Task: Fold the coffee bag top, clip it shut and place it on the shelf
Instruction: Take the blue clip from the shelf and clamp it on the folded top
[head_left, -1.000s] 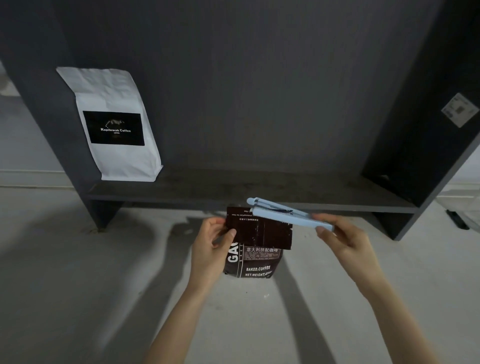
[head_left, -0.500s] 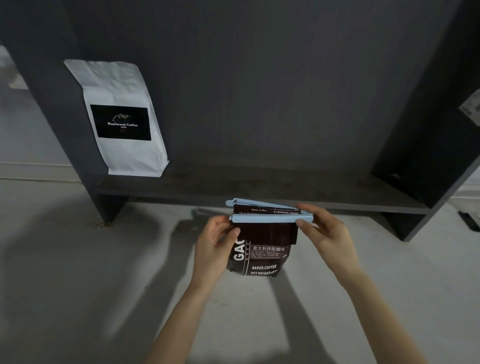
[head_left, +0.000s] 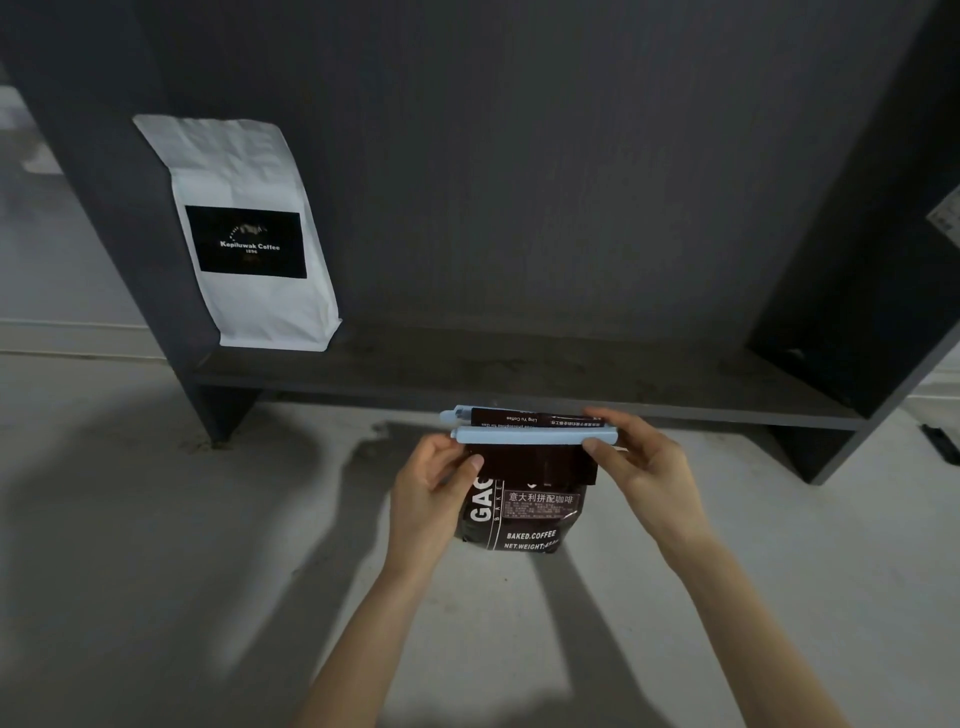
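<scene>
I hold a dark brown coffee bag (head_left: 524, 514) upright in front of me, its top folded over toward me. A long pale blue clip (head_left: 530, 435) straddles the folded top, one arm in front and one behind, the arms slightly apart at the left end. My left hand (head_left: 431, 499) grips the bag's left side, thumb on the fold under the clip. My right hand (head_left: 634, 467) pinches the clip's right end. The dark grey shelf board (head_left: 519, 374) lies just beyond the bag.
A white coffee bag (head_left: 249, 234) with a black label stands at the shelf's left end against the side panel. The shelf's right side panel (head_left: 857, 291) rises on the right. Pale concrete floor (head_left: 156, 545) spreads below. A small dark object (head_left: 939, 441) lies on the floor far right.
The clip, held angled beside the bag a second ago, has slid leftward over the folded top and now lies level across it. My view has shifted closer to the shelf.
</scene>
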